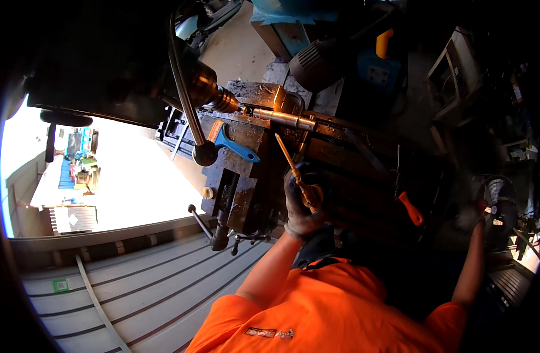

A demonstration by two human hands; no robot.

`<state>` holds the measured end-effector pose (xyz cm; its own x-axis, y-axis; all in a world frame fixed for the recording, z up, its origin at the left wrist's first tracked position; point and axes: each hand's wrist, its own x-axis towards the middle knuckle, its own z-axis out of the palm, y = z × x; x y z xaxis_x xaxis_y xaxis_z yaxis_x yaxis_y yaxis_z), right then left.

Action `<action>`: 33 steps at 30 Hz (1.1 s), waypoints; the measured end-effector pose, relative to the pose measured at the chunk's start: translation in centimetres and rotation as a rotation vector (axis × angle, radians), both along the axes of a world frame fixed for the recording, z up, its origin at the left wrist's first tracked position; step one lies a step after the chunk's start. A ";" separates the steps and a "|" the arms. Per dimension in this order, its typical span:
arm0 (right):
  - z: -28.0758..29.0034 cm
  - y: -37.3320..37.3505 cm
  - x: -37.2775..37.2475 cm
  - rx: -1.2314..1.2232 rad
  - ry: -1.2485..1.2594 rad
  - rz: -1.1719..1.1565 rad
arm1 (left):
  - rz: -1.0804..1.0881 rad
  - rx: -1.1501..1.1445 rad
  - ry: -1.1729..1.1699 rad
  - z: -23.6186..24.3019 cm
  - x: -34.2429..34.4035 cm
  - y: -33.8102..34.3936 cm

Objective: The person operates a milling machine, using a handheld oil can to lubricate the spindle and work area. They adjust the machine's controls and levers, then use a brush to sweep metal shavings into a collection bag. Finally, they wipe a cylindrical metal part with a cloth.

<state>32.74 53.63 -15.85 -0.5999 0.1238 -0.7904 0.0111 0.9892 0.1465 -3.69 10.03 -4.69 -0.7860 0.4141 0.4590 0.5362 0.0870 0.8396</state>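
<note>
My left hand [299, 212], in a dark glove, is wrapped around a yellow tool with a long thin nozzle [310, 197]. The nozzle points up and left toward a vise [246, 132] on a machine table. A shiny stepped metal shaft [285, 117] lies across the vise, its left end close to the machine's spindle nose [223, 99]. On the vise rests a blue-handled brush [235, 146]. Far to the right my right hand [473, 216] is stretched out beside a fan; it is dark and blurred, and its fingers cannot be made out.
A machine lever with a round knob [205, 153] hangs left of the brush. An orange-handled tool [410, 209] lies on the dark surface to the right. Vise crank handles [220, 238] stick out at the front. A fan [499, 191] stands at the far right.
</note>
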 end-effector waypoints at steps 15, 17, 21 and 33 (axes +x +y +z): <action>-8.3 -7.0 15.1 -0.565 1.377 -1.890 | 0.022 -0.122 0.066 -0.8 0.7 -0.7; -12.2 -8.8 14.8 -0.725 1.531 -2.022 | -0.026 -0.146 0.026 -1.9 0.5 -1.2; -16.1 -9.0 9.8 -0.947 1.637 -2.072 | -0.035 -0.107 -0.080 -2.5 0.1 -1.6; -18.7 -7.5 9.1 -0.792 1.449 -1.848 | -0.026 -0.071 -0.107 -2.8 -0.2 -1.3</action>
<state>41.82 46.10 -34.52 -0.2426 0.9146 -0.3236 0.2323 -0.2691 -0.9347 -3.94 8.78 -7.51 -0.8175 0.4632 0.3423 0.4470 0.1356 0.8842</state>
